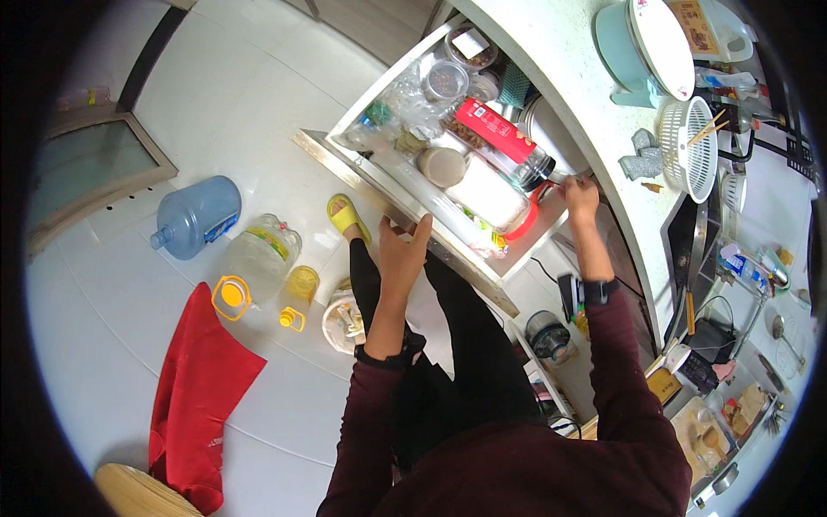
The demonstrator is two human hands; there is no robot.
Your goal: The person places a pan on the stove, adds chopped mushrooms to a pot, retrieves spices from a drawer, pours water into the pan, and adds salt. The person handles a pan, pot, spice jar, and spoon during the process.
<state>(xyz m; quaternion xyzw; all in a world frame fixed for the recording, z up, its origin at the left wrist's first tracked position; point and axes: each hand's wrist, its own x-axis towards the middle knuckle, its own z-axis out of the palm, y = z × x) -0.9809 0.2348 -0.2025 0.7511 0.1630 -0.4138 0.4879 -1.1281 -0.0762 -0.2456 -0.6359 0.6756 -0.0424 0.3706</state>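
A pulled-out drawer (543,229) filled with kitchen goods lies before me. My left hand (402,255) is at the wooden drawer front (465,271), thumb and fingers apart; some fingertips are hard to see. Over the drawer's rear right corner, my right hand (581,199) has its fingers pinched on a thin item, too small to name. Beside it lies a clear jar with a red label (494,129) and black lid. A red-lidded container of white contents (491,194) lies next to that jar, with a round-lidded jar (442,167) alongside.
A speckled countertop (620,155) curves along the right, bearing a light-blue pot (617,48) and a white colander (688,148). On the floor stand a blue water jug (197,216), oil bottles (300,287), a bin (342,323) and red fabric (194,400).
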